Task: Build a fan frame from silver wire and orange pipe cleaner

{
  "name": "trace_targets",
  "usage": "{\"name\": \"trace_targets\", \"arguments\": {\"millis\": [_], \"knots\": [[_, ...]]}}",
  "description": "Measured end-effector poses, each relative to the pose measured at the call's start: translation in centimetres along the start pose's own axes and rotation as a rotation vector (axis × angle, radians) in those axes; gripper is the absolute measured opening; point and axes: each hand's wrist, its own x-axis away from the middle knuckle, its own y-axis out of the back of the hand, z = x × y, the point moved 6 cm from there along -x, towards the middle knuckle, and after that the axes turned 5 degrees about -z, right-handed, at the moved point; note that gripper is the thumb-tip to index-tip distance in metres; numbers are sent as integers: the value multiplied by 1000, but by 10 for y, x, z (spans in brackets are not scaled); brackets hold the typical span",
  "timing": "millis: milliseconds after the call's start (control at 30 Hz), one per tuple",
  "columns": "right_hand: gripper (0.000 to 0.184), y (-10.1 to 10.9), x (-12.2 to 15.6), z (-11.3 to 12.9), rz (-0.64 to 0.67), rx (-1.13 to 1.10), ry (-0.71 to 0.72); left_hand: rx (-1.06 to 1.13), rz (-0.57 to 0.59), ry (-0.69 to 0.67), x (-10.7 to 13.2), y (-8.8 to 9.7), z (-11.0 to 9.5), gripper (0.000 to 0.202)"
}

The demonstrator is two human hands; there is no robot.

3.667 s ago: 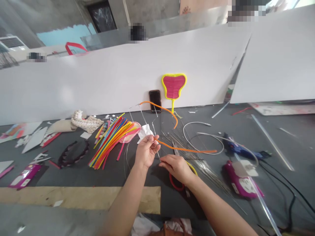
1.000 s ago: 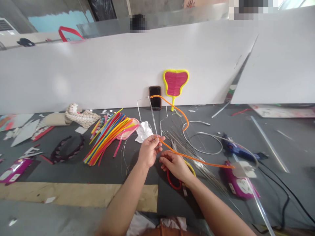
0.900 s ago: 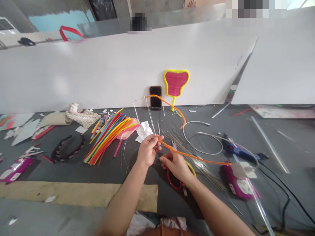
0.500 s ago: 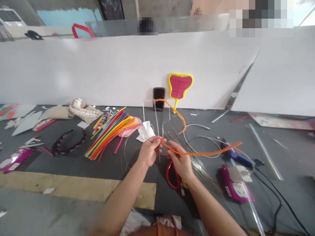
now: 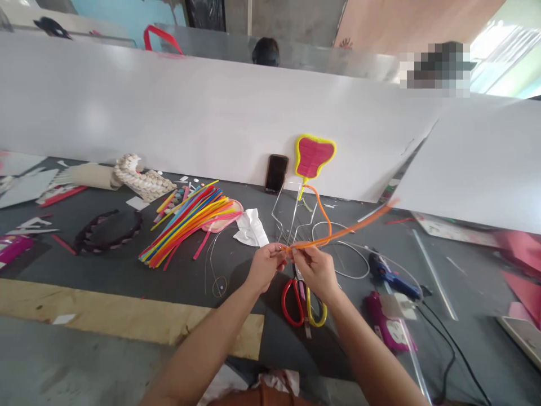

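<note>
My left hand (image 5: 267,264) is closed in a pinch on the lower end of a bent wire frame (image 5: 295,217). Fingertips of my right hand (image 5: 315,268) pinch an orange pipe cleaner (image 5: 353,228) right beside it, where it meets the wire. One length of the pipe cleaner follows the frame's right side; a loose length sticks out to the upper right. Below my hands lie scissors (image 5: 292,304) with one red and one yellow handle. The exact join of wire and pipe cleaner is partly hidden by my fingers.
Multicoloured pipe cleaners (image 5: 186,228) and a dark braided headband (image 5: 107,239) lie left. A phone (image 5: 276,173) and a red-and-yellow fan shape (image 5: 315,158) lean on the white board (image 5: 203,113). At right are a blue glue gun (image 5: 397,279), a purple power strip (image 5: 382,321) and cords.
My right hand has moved in against my left at the join. The wire frame has turned and tilted right, the loose orange end has swung upward, and the camera view has tilted.
</note>
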Motion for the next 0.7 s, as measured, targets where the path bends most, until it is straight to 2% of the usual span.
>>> {"name": "trace_targets", "arguments": {"millis": [200, 333, 500, 600, 633, 700], "knots": [[18, -1, -21, 18, 81, 260, 70, -50, -13, -81, -1, 2, 3, 17], [19, -7, -30, 17, 60, 230, 27, -46, -40, -79, -1, 3, 3, 16], [20, -8, -28, 18, 98, 139, 20, 26, -66, -23, -1, 5, -1, 20], [16, 1, -18, 8, 88, 116, -29, 98, -42, 13, 1, 8, -6, 21], [17, 2, -14, 0, 115, 89, -65, 120, -36, 17, 1, 9, -9, 21], [20, -5, -3, -17, 255, -12, -169, 171, -21, 27, 3, 11, -14, 19]]}}
